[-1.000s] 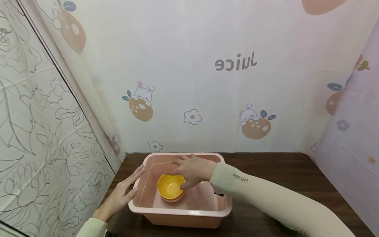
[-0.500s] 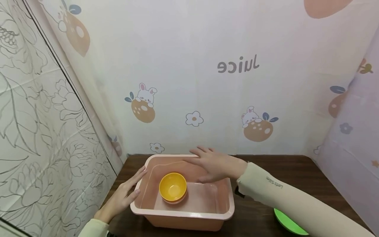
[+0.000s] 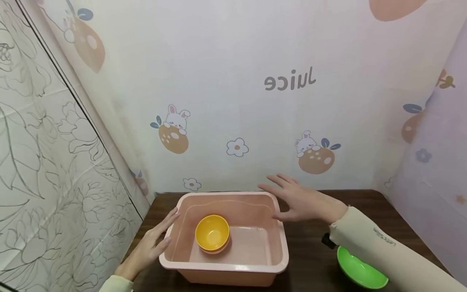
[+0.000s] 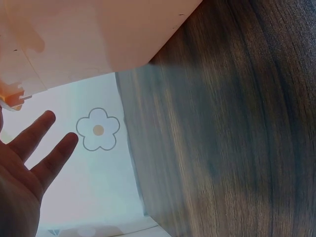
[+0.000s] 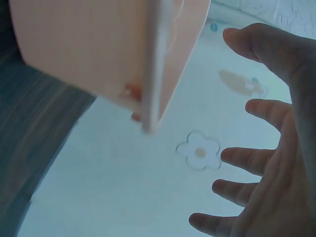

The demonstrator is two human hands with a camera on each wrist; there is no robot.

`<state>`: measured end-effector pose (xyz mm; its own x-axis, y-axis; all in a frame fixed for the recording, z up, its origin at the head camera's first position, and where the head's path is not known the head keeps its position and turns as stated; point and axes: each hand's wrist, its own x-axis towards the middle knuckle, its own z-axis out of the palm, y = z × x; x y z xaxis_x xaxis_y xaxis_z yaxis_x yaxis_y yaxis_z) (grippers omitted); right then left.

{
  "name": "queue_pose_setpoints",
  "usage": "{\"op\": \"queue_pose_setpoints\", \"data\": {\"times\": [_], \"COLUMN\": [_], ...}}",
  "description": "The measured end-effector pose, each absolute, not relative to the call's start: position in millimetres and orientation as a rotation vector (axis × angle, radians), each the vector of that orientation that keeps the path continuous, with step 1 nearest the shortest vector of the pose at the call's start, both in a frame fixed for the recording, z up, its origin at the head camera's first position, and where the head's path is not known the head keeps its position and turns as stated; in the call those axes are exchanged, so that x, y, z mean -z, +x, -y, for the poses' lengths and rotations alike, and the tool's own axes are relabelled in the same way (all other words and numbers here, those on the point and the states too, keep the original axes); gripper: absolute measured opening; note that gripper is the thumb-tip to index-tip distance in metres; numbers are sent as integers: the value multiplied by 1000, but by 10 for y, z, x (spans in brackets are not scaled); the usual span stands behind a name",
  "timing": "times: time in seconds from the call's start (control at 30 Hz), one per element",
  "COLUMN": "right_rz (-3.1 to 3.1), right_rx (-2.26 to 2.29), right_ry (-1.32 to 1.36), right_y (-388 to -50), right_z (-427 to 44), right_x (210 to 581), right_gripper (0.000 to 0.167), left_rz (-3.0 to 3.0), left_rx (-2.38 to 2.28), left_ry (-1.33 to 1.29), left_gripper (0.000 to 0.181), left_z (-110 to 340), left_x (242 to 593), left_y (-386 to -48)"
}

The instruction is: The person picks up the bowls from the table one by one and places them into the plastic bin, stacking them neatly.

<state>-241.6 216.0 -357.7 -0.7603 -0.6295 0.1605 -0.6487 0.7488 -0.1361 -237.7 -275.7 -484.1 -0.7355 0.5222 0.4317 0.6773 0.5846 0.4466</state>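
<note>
A pink plastic basin [image 3: 224, 267] stands on the dark wooden table. Inside it, left of the middle, sits a yellow bowl [image 3: 212, 233], with a pinkish rim showing just beneath. My left hand [image 3: 147, 247] rests at the basin's left rim, fingers extended; in the left wrist view the fingers [image 4: 54, 160] are spread beside the basin wall. Over the basin's right rim hovers my right hand [image 3: 303, 200], its fingers spread and holding nothing. The right wrist view shows that hand [image 5: 266, 163] apart from the basin's edge [image 5: 153, 74].
A green bowl [image 3: 359, 269] lies on the table right of the basin, partly hidden by the right sleeve [image 3: 394, 247]. A patterned cloth [image 3: 237, 101] hangs behind the table [image 3: 350, 202], and more cloth closes in the left and right sides.
My right hand has drawn back from the yellow bowl, moving right to above the basin's right rim. The green bowl has come into view. My left hand has stayed at the left rim.
</note>
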Motion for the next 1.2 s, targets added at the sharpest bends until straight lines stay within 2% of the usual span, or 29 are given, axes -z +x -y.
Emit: {"op": "queue_pose_setpoints", "data": {"times": [0.63, 1.2], "right_rz": [2753, 2732], "right_rx": [-305, -484], "right_ry": [829, 682], "right_y": [-2178, -1806], "right_z": [-3194, -3720], "right_x": [4020, 4620], "right_gripper": [85, 93], "left_rz": [2592, 2511], "left_rx": [857, 881], "left_ry": [-992, -1052], "left_gripper": [60, 55], "left_z": [2799, 2753], "left_x": [4889, 4806], "left_y": [-2345, -2392]}}
